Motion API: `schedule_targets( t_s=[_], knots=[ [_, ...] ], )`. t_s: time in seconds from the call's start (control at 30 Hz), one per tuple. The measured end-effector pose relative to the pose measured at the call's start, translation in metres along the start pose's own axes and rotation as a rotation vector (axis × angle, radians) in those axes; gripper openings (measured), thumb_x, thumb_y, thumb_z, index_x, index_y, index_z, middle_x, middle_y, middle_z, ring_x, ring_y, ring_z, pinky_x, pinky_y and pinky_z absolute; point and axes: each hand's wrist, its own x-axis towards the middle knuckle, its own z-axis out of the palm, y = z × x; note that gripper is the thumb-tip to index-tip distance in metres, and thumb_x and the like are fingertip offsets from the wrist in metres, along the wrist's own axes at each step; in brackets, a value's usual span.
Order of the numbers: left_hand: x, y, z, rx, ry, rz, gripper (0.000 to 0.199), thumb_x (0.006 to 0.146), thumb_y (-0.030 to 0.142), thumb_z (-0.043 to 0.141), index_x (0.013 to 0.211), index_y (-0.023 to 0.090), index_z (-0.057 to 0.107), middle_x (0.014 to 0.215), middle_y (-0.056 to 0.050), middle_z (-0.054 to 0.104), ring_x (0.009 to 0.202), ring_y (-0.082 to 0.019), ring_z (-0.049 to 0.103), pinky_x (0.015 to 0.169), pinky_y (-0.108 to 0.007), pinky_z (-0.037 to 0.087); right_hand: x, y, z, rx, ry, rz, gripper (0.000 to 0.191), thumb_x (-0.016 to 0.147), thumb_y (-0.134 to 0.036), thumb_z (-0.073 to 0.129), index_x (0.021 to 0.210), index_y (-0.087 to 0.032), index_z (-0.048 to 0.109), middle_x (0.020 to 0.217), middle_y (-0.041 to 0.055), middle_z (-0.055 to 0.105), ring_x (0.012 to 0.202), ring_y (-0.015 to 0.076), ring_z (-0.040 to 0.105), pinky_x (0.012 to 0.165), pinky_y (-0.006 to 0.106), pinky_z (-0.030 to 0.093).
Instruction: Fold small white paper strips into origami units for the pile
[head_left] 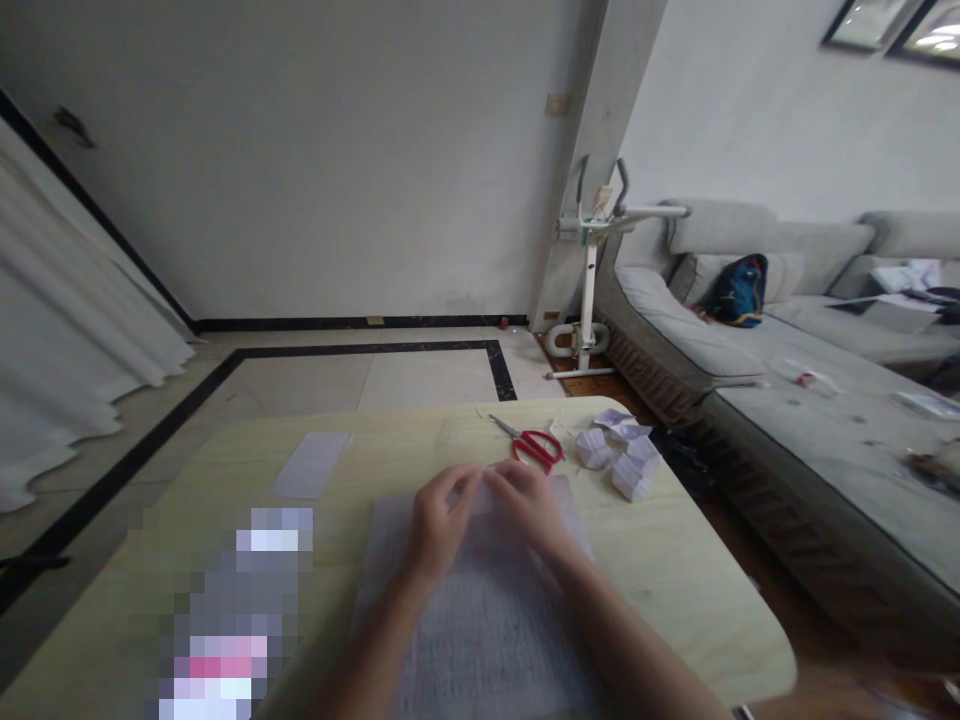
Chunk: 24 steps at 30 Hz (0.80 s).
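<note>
My left hand (442, 510) and my right hand (529, 500) meet fingertip to fingertip at the far edge of a large printed sheet of paper (480, 640). Both are closed in a pinch. Something pale shows between the fingertips, but it is too small and blurred to name. The sheet lies beneath my forearms on the light wooden table (675, 580). Just beyond my right hand are scissors (536, 447) with red handles, their blades pointing to the far left. Several folded or crumpled paper pieces (634, 465) sit to the right of them.
A small blank paper slip (311, 465) lies at the table's left, with a pixelated flat object (240, 600) nearer me. Thin scraps surround the scissors. Beyond the table stand a white exercise machine (589, 290) and a grey sofa (810, 400) bearing a blue bag (742, 290).
</note>
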Motion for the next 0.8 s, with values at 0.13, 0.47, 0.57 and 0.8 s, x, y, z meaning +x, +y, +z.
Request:
schedule_targets(
  t_s=[0.13, 0.47, 0.57, 0.8],
  knots=[
    [-0.001, -0.002, 0.0, -0.002, -0.029, 0.014, 0.02, 0.084, 0.029, 0.054, 0.092, 0.018, 0.069, 0.089, -0.006, 0.071, 0.083, -0.017, 0.066, 0.076, -0.026, 0.05, 0.0, 0.0, 0.0, -0.016, 0.019, 0.012, 0.02, 0.082, -0.029, 0.053, 0.073, -0.016, 0.066, 0.069, 0.003, 0.065, 0.065, 0.015, 0.058, 0.058, 0.024, 0.044],
    [0.0, -0.004, 0.0, -0.058, 0.01, -0.066, 0.021, 0.081, 0.03, 0.057, 0.092, 0.017, 0.07, 0.092, -0.008, 0.072, 0.086, -0.02, 0.067, 0.08, -0.031, 0.052, 0.002, 0.002, 0.002, -0.037, 0.052, -0.002, 0.024, 0.082, -0.033, 0.053, 0.067, -0.016, 0.06, 0.064, 0.0024, 0.061, 0.061, 0.0143, 0.054, 0.054, 0.024, 0.042],
    [0.0, -0.007, 0.001, -0.062, -0.002, -0.069, 0.024, 0.08, 0.03, 0.058, 0.096, 0.018, 0.07, 0.096, -0.008, 0.072, 0.09, -0.021, 0.066, 0.083, -0.033, 0.052, 0.001, 0.006, 0.003, -0.043, 0.064, -0.01, 0.024, 0.082, -0.035, 0.053, 0.067, -0.017, 0.06, 0.064, 0.0024, 0.061, 0.061, 0.0146, 0.054, 0.053, 0.024, 0.042],
    [0.001, -0.007, 0.001, -0.099, -0.045, -0.118, 0.024, 0.079, 0.032, 0.059, 0.094, 0.018, 0.071, 0.094, -0.008, 0.072, 0.089, -0.021, 0.067, 0.083, -0.034, 0.052, 0.0, 0.008, 0.003, -0.053, 0.067, 0.013, 0.025, 0.082, -0.036, 0.053, 0.068, -0.016, 0.06, 0.062, 0.0019, 0.06, 0.058, 0.0142, 0.053, 0.05, 0.024, 0.041]
  ],
)
